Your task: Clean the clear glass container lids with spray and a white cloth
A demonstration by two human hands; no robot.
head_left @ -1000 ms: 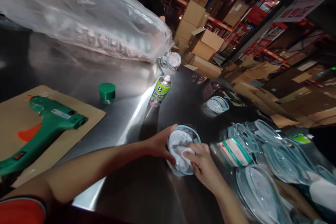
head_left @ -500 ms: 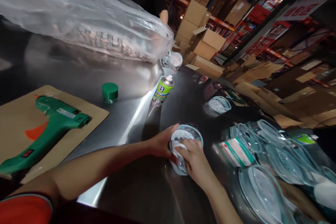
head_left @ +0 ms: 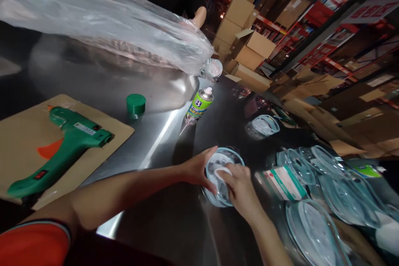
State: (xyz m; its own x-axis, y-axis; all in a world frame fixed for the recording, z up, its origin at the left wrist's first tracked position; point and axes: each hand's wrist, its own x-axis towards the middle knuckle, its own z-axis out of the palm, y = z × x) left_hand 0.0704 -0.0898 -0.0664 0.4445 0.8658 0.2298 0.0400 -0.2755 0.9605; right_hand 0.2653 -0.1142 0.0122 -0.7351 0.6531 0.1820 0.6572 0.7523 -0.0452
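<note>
At lower centre of the head view, a round clear container [head_left: 225,176] stands on the dark tabletop [head_left: 174,224]. The left hand [head_left: 201,170] is half open, curved round its left side, thumb and fingers against the rim. The right hand [head_left: 239,185] is bent, pinching a white wad [head_left: 222,173] over the container's top. The spray can [head_left: 198,106] stands just above centre.

Dim, moody indoor light. A white streak of glare runs diagonally across the dark metal bench [head_left: 162,224], and a softer shine pools beside the clear plastic wrap [head_left: 124,20]. The spray can [head_left: 198,106] casts a dark shadow. Shelves [head_left: 311,20] behind sink into gloom, soft and tilted, stretched toward the edges.
</note>
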